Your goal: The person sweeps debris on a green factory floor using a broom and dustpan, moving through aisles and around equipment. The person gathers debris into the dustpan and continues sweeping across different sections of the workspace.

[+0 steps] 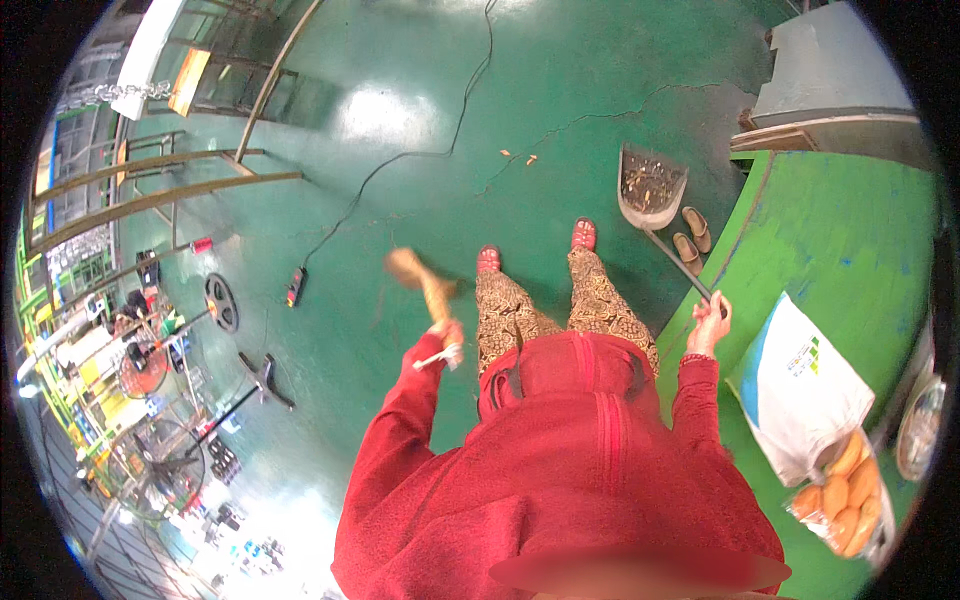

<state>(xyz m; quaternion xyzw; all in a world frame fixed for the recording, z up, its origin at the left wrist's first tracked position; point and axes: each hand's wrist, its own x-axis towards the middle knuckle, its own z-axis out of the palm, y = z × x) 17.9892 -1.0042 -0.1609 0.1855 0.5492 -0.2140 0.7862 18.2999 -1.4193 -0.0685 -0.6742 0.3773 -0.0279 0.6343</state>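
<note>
A wide stretch of green floor (420, 90) is seen ahead of the feet, crossed by a thin black cable (400, 165) that ends at a power strip (295, 287) to the left. Cracks are seen running through the paint toward the upper right. On the left the room is bounded by metal racks (150, 190) and a clutter of fans and parts; on the right it is closed off by a green bench (840, 240) whose edge curves down beside the right leg.

A small hand broom (425, 282) is gripped in the left hand (445, 335), the fingers wrapped closed around its handle; the pale brush end is raised in front of the left knee and is blurred. The long thin handle of a dustpan (650, 190) is held in the right hand (712, 318), fingers curled about its top end. The grey pan rests on the floor just ahead of the right foot, tilted back, with brown scraps collected inside. A pair of brown slippers (692, 240) lies just beside it, against the bench edge. Further scraps are scattered on the floor well left of the pan. A white bag (800, 385) and a packet of buns (845, 495) lie on the bench.
</note>
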